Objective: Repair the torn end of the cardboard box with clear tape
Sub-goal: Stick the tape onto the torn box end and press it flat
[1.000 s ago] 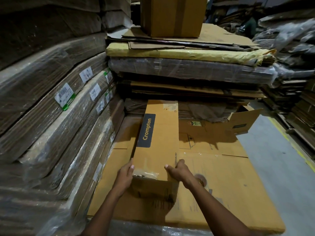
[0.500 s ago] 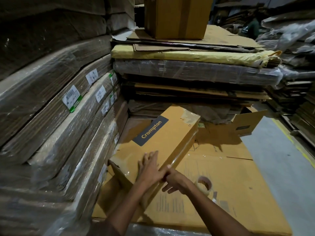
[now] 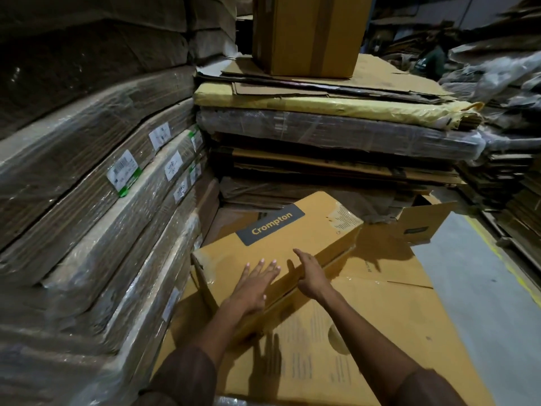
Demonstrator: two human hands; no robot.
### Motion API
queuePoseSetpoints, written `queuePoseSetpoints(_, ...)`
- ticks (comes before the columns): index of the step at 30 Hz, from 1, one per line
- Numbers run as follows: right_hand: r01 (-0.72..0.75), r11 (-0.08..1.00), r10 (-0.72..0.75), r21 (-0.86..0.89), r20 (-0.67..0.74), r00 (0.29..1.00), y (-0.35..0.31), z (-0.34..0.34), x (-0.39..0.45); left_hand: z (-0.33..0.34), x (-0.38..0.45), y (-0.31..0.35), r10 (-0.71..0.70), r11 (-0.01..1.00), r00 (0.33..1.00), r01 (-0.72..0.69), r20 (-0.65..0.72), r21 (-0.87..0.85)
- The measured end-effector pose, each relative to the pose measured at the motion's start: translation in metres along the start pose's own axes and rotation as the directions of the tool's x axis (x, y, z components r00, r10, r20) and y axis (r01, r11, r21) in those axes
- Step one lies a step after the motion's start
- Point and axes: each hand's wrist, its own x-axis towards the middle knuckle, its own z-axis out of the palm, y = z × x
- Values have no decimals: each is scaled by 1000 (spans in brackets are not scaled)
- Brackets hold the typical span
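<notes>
Hands (image 3: 281, 279) lie flat on long matte cardboard box (image 3: 275, 244) (glossy taped end).

Wrapped cardboard bundles (image 3: 96, 183) with white labels (image 3: 123, 173) stand at the left — behind, a pile of flat sheets (image 3: 336, 136) carries a brown carton (image 3: 307, 33). Grey floor (image 3: 483, 288) at right.

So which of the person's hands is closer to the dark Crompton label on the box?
Left. The left hand lies flat on the box's top face just below the Crompton label. The right hand is at the box's long right edge, further from it.
</notes>
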Motion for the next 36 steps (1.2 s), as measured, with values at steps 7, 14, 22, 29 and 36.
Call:
queuePoseSetpoints(7,-158,982,152,-107,-58,987,24,-34,43,-11,-7,-33,-122,992,986,122,-110,-15)
queuePoseSetpoints(14,-268,963,259,-26,-180,949,63,-60,68,-31,15,-66,-265,959,947,278,-183,51)
queuePoseSetpoints(22,-301,952,276,-49,-282,919,79,-74,69,-33,58,-81,-349,936,897,347,-273,-57)
queuePoseSetpoints(29,-386,903,295,-190,-381,876,59,-63,72,-41,83,-96,-372,928,883,359,-286,-97)
queuePoseSetpoints(36,-430,849,246,-308,-490,837,52,-18,57,-42,101,-106,-375,927,878,365,-299,-91)
